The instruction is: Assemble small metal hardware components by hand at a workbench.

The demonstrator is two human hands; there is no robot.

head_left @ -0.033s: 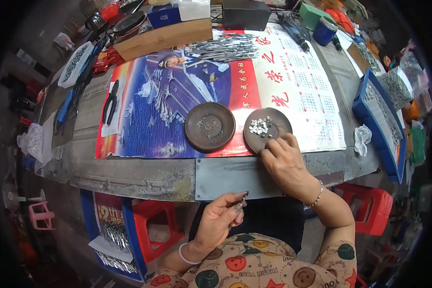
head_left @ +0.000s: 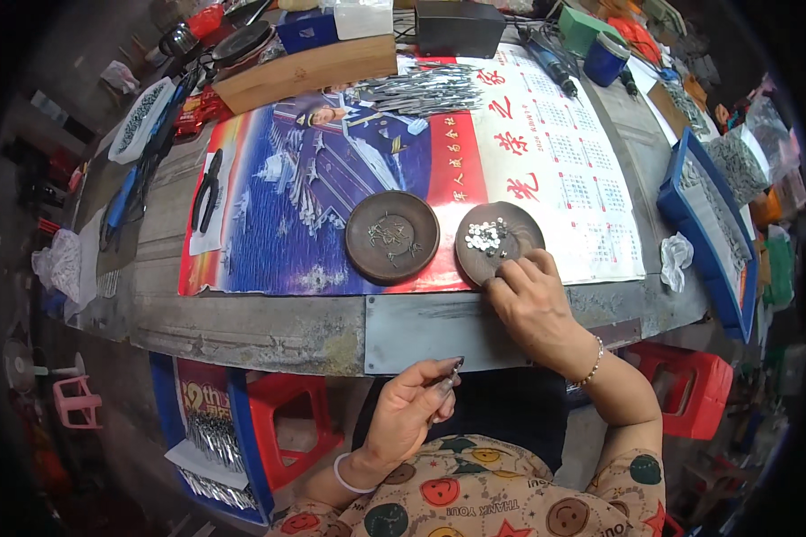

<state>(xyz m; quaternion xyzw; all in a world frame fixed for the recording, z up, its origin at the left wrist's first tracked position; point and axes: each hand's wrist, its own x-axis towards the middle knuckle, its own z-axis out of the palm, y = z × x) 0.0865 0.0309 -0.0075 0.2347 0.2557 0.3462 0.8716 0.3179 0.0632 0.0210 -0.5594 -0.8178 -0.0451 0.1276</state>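
Observation:
My left hand hovers off the table's front edge, thumb and forefinger pinched on a small metal piece whose kind is too small to tell. My right hand reaches to the near rim of the right brown bowl. Its fingers are curled together, and whatever they pinch is hidden beneath them. Small white, shiny beads and a few darker ones lie in that bowl. To its left stands another brown bowl with thin wire-like metal pieces inside.
Both bowls stand on a printed calendar poster. Black-handled pliers lie at left, metal rods at the back beside a wooden box. A blue tray occupies the right edge. Red stools stand below.

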